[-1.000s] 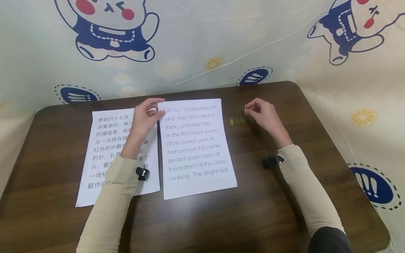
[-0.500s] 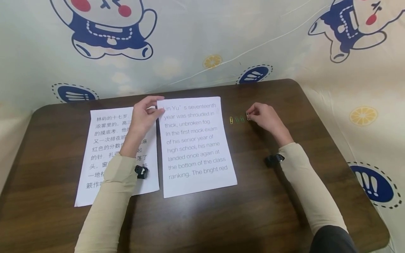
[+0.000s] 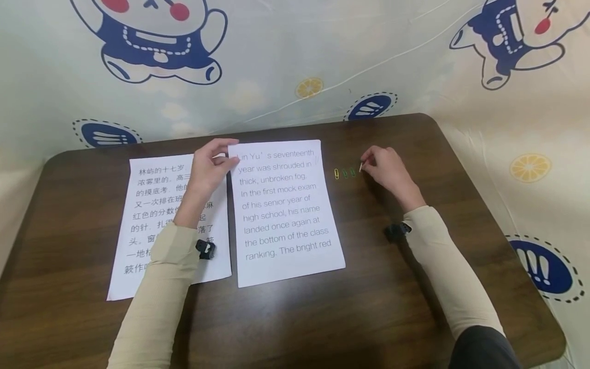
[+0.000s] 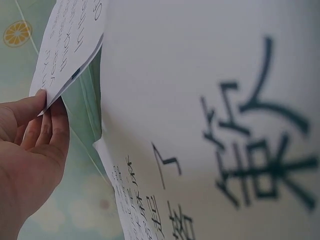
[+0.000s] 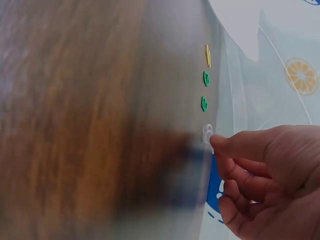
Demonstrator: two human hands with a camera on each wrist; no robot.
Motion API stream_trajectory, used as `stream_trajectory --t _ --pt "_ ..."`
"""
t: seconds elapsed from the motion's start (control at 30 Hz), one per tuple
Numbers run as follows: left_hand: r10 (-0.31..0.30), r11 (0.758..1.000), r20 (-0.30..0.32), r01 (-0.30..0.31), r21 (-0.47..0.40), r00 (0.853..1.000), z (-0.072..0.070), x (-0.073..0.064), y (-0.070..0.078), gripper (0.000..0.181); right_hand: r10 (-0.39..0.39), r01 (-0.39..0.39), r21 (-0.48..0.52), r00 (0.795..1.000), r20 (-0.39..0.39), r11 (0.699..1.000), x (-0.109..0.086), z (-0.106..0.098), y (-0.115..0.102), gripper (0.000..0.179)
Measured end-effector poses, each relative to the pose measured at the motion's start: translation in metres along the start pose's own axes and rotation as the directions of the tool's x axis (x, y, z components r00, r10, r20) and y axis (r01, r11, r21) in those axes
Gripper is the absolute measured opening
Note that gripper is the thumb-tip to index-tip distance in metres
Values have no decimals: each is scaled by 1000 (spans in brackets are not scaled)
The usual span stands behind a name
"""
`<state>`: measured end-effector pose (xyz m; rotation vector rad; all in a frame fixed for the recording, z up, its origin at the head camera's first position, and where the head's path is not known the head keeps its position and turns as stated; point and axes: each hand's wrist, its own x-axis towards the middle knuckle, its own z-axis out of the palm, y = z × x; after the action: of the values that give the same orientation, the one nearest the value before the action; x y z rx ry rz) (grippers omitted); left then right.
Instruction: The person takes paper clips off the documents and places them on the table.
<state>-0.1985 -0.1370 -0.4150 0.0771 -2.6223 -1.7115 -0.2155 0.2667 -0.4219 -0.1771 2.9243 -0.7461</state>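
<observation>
My left hand [image 3: 207, 166] pinches the upper left corner of a white sheet with English print [image 3: 286, 205], thumb on top and fingers behind. That corner is raised in the left wrist view, fingers [image 4: 46, 125] showing beneath it. To the right, my right hand [image 3: 386, 166] pinches a small white paper clip [image 5: 207, 133] between thumb and index finger. The clip is close over the table, at the end of a row with two green paper clips [image 5: 204, 104] and a yellow paper clip [image 5: 208, 56].
A second sheet, with Chinese print [image 3: 133, 246], lies on the left under my left forearm. Both sheets are on a dark wooden table [image 3: 295, 323] with rounded corners. Behind it hangs a patterned cloth [image 3: 267, 61].
My right hand has moved down slightly, bringing the white paper clip beside the green ones, and the clip now shows narrower. My left hand still holds the sheet's corner.
</observation>
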Motion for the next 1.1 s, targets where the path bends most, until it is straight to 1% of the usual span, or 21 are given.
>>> stream_trajectory --t 0.13,0.33,0.5,0.63,0.8,0.97,1.1 --pt "5 1000 4 -5 -9 1000 1 1 0 43 -2 2 -16 1000 -4 1000 0 0 2 22" --pt "-1 1000 0 1 -1 1000 0 2 1 44 15 -15 -4 1000 -24 1000 -1 0 5 24" --pt "-8 1000 -1 8 17 1000 0 3 2 43 40 -40 -15 999 8 999 -1 1 6 24" --pt "-8 1000 4 8 17 1000 0 3 2 43 27 -26 -22 999 27 999 -1 2 7 20" --pt "2 1000 9 -2 9 1000 1 4 0 43 22 -22 -14 999 36 1000 -1 2 8 20" --pt "-22 999 13 22 46 1000 1 5 -1 43 25 -25 -4 998 54 1000 -4 0 9 22" --pt "-31 997 14 30 72 999 1 5 1 43 0 0 0 1000 17 1000 -7 -3 9 21"
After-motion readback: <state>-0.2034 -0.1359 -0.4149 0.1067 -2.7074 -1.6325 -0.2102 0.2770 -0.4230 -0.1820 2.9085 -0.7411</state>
